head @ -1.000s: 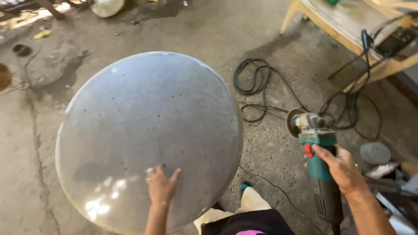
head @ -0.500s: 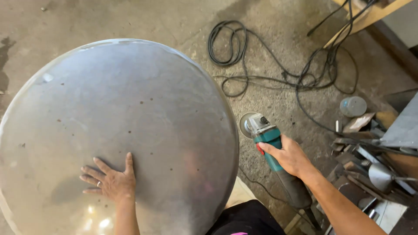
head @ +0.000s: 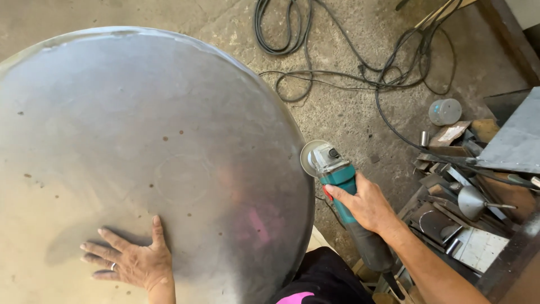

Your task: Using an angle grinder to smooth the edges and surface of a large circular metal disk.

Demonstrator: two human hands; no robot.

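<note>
- Grey metal dome [head: 146, 152] fills my view; my left hand [head: 132, 260] lies flat on it, fingers spread open.
- My right hand [head: 365, 202] grips the teal angle grinder [head: 337, 183], its disc seemingly just beside the dome's rim.
- Black cables [head: 349, 67] trail across the concrete floor [head: 349, 112].

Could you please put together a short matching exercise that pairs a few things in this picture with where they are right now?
Things:
1. left hand
2. right hand
3. black cable
4. scrap metal pieces

Places:
A. coiled on the concrete floor at the top
B. flat on the big metal disc
C. piled at the right edge
D. wrapped around the teal angle grinder

Pairs: 1-B, 2-D, 3-A, 4-C
</note>
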